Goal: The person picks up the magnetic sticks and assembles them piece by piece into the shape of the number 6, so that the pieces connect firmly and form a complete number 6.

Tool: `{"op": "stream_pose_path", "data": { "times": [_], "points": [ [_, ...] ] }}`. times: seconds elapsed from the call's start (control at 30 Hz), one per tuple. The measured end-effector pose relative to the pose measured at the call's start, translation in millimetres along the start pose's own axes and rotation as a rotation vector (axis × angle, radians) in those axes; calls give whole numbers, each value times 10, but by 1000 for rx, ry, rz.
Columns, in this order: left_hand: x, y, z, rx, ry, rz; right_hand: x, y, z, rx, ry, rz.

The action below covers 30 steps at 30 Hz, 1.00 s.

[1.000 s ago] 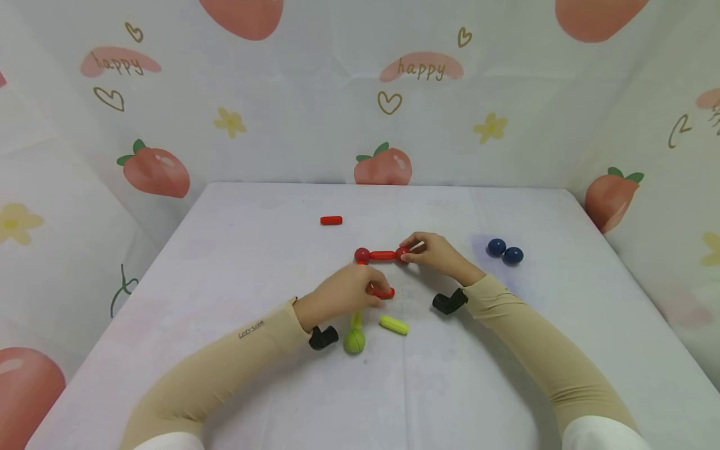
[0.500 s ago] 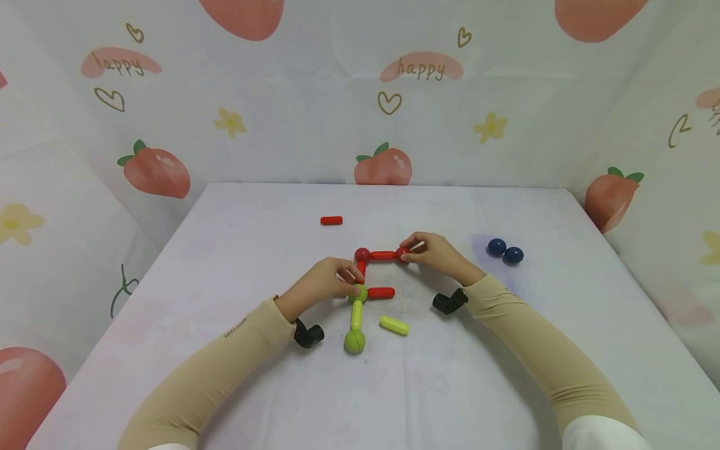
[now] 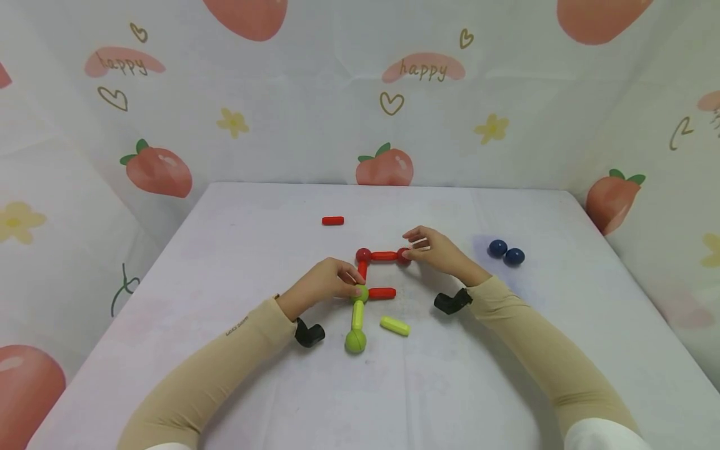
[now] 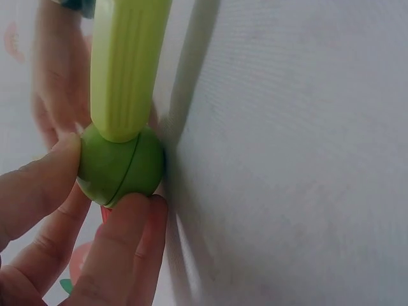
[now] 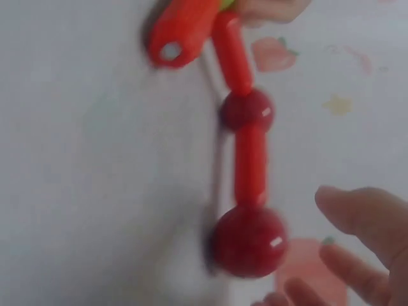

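Observation:
My left hand [image 3: 326, 279] pinches a green ball [image 4: 118, 167] between thumb and fingers. From that ball a yellow-green rod [image 3: 357, 315] runs toward me to another green ball [image 3: 355, 341]. A short red rod [image 3: 383, 293] juts right from it, its metal-tipped end showing in the right wrist view. Another red rod [image 5: 233, 54] leads away to a red ball [image 3: 364, 255], and a further red rod [image 5: 250, 164] joins that to the end red ball [image 5: 250, 242]. Beside this end ball my right hand [image 3: 439, 251] is spread, its fingers apart from it in the right wrist view.
A loose yellow-green rod [image 3: 395, 325] lies just right of the joined pieces. Farther back is a loose red rod [image 3: 333, 220]. Two dark blue balls [image 3: 506, 252] sit at the right of the white-covered table [image 3: 484, 387]. A patterned cloth hangs behind.
My left hand drew back leftward from the short red rod and now pinches the green ball where it attaches. My right hand has let go of the end red ball, its fingers spreading.

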<state>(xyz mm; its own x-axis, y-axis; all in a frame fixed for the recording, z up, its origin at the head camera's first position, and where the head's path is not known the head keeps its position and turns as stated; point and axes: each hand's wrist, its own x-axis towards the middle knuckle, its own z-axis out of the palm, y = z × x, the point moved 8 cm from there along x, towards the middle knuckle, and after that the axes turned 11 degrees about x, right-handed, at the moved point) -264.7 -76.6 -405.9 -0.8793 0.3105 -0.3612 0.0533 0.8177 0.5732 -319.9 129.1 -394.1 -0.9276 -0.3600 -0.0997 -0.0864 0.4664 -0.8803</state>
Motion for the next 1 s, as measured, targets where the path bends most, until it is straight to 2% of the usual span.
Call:
{"op": "stream_pose_path", "data": {
  "times": [0.23,0.37,0.47,0.73,0.83,1.0],
  "points": [
    [-6,-5,1,-21,-1,-4,-239,-363,-28,80,38,-75],
    [-9,-15,-3,-18,1,5,-437,-544,80,72,3,-151],
    [-2,-27,1,-14,-3,5,-567,-594,211,69,-50,-188],
    [-16,-10,-1,-15,4,5,-812,-460,615,90,-247,-136],
    [-16,-11,-2,-19,9,8,-873,-363,723,53,-263,-89],
    [-22,-12,4,-23,6,8,-902,-222,806,-42,-236,-42]
  ]
}}
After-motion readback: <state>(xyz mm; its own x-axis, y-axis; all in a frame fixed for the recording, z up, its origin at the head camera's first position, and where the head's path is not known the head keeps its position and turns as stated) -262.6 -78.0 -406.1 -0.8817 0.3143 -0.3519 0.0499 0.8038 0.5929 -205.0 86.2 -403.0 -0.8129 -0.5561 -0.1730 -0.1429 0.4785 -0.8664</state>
